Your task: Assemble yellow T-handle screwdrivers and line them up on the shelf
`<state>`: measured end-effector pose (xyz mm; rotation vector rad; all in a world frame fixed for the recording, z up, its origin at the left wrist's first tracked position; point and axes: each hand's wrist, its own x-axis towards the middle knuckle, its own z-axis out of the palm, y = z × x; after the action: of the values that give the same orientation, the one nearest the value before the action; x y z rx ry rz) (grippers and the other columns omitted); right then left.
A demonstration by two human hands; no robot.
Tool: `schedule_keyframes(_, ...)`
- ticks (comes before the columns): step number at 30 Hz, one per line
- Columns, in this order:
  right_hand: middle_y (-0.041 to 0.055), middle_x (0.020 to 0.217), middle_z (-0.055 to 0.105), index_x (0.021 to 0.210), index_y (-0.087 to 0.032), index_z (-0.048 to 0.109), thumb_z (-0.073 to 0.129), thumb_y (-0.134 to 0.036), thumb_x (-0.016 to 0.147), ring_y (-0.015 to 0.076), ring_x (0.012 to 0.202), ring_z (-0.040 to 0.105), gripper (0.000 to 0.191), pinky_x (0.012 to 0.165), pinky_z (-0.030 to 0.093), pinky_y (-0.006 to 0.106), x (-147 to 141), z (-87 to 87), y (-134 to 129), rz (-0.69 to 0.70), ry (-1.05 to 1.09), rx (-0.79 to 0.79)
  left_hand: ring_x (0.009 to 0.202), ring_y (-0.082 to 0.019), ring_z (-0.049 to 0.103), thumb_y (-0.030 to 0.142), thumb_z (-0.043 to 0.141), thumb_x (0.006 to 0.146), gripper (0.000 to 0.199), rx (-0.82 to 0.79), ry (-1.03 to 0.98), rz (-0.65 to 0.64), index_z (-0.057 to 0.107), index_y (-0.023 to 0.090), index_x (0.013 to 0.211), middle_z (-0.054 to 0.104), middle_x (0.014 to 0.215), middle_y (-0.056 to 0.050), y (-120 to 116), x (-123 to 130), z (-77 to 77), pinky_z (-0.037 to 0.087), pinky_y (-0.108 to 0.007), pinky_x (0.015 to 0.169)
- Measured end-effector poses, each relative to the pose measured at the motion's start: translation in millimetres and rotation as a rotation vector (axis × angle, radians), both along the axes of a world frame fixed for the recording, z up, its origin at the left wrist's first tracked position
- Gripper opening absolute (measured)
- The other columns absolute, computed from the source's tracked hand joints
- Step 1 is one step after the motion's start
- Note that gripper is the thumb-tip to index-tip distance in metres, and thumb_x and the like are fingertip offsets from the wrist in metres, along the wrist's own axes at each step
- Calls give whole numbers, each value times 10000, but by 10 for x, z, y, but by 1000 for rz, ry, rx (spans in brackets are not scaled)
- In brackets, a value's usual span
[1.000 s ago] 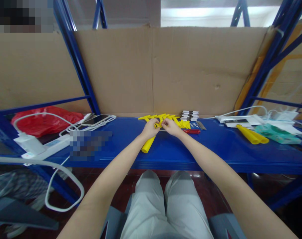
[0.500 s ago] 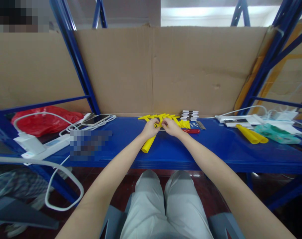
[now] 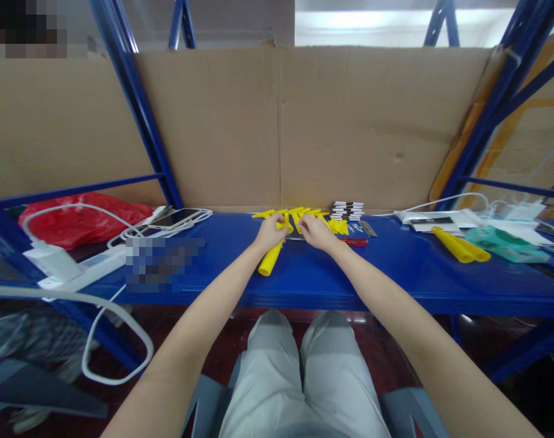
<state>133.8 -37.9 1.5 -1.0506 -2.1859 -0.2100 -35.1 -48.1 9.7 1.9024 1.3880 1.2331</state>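
A yellow tool with a thick, tube-like handle (image 3: 269, 261) points toward me, its far end among my fingers. My left hand (image 3: 271, 231) is closed around its upper part. Just to the right, my right hand (image 3: 315, 232) is closed, fingertips pinched together; what they hold, if anything, is too small to make out. Behind both hands lie several yellow T-shaped pieces (image 3: 297, 213). Under the right wrist lies what looks like a screwdriver with a red handle (image 3: 355, 242), its thin metal shaft reaching left.
Small yellow pieces (image 3: 338, 227) lie by a stack of black-and-white packets (image 3: 347, 211). Two yellow tubes (image 3: 459, 246) and a green plastic bag (image 3: 505, 244) are at the right. A phone (image 3: 174, 219), cables, a power strip (image 3: 94, 266) and a red bag (image 3: 83, 219) occupy the left.
My hands have drawn slightly apart, leaving a gap. The yellow tool has shifted slightly up and left with my left hand.
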Motion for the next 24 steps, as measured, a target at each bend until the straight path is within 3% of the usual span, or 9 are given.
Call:
schedule_keyframes(7,93,826,639,787,-196,543,437,-198,852,207,799,568,124,742,408,321,86,20,47,-12,53,-12,448,-142,604,110,570,759,180,36,42,-13,537,158,930,630,645,1,-18,12,8,491,-245,438)
schedule_keyframes(12,52,785,632,803,-196,550,453,-312,853,168,720,554,159,690,436,295,423,299,226,-50,446,15,448,-151,602,136,576,778,162,21,26,-22,542,171,932,588,553,36,-27,13,9,489,-247,441)
schedule_keyframes(16,59,773,633,772,-190,553,492,-314,823,170,724,556,146,702,444,300,861,466,279,-168,508,56,478,-142,613,130,595,775,172,25,32,-16,559,162,941,627,632,20,-32,24,16,504,-254,485)
schedule_keyframes(20,85,784,649,748,-189,556,486,-250,799,190,728,576,106,725,454,323,1302,258,195,-411,459,72,489,-132,615,118,601,776,194,24,61,4,574,145,966,644,683,10,-32,31,27,506,-251,510)
schedule_keyframes(24,81,766,669,723,-183,575,517,-199,760,197,719,596,71,702,464,309,1599,-18,148,-570,366,-117,474,-113,604,119,614,775,223,13,74,-4,578,134,994,664,750,-7,-39,32,24,500,-238,505)
